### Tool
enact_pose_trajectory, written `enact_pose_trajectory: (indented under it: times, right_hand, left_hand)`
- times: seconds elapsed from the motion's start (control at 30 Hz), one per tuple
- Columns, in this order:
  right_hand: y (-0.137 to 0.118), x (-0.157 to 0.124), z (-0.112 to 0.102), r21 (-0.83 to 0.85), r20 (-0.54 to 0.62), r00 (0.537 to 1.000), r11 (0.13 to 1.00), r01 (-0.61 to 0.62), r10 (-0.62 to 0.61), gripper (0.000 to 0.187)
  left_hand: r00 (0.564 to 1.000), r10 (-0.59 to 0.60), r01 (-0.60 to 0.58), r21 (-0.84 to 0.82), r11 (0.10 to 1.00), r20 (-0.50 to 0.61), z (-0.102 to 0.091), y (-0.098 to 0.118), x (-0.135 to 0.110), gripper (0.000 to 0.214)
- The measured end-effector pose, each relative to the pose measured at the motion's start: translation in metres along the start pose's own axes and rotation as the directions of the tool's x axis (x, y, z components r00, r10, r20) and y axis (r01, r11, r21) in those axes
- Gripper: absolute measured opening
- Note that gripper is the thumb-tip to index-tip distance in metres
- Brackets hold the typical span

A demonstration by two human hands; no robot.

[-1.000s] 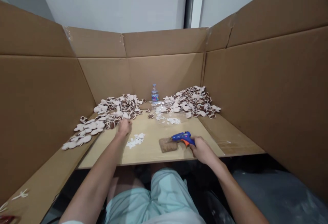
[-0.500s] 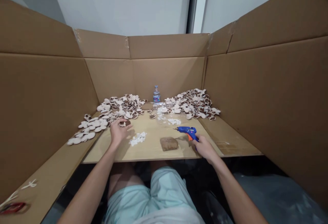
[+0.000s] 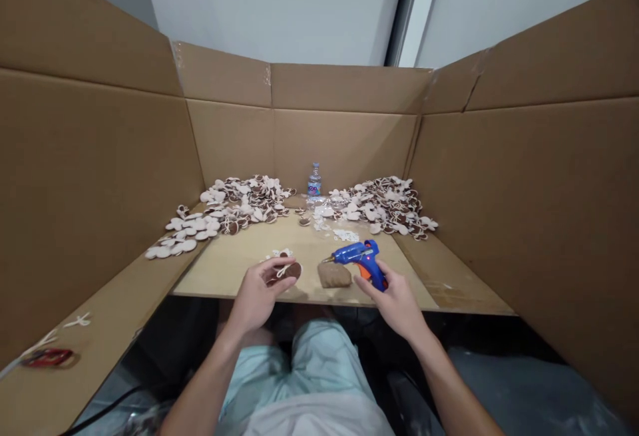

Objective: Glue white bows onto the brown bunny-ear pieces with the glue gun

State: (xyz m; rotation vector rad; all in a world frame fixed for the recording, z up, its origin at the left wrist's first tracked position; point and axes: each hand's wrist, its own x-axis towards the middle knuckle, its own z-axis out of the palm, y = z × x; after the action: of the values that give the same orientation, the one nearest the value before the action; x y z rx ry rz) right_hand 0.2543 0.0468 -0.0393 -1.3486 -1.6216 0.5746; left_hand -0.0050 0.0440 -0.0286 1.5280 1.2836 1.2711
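Tabletop below, disc now in left hand

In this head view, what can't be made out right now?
Head view:
Blue glue gun: trigger and grip hidden by the right hand.
Brown disc: underside hidden by the left hand.
Red object on the left ledge: too small and blurred to name.
Water bottle: label too small to read.

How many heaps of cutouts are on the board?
2: the left heap and the right heap, either side of the bottle.
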Motion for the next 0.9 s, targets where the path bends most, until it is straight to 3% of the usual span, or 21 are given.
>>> enact_pose_trajectory:
  times: [0.27,0.5,0.9]
  right_hand:
    - [-0.007,-0.013,0.012,-0.173,0.052,0.987,0.972,0.160,-0.154,0.033]
    - [-0.006,-0.013,0.012,-0.184,0.042,0.982,0.965,0.189,-0.184,0.031]
    - [-0.007,-0.015,0.008,-0.175,0.021,0.971,0.956,0.237,-0.237,0.024]
  left_hand:
    - [0.987,0.019,-0.004,-0.094,0.996,0.162,0.008,0.003,-0.010,0.027]
    - [0.986,0.047,-0.049,0.009,0.999,0.161,0.005,0.006,-0.014,0.024]
    - [0.979,0.072,-0.073,-0.001,0.997,0.189,0.002,0.007,-0.016,0.023]
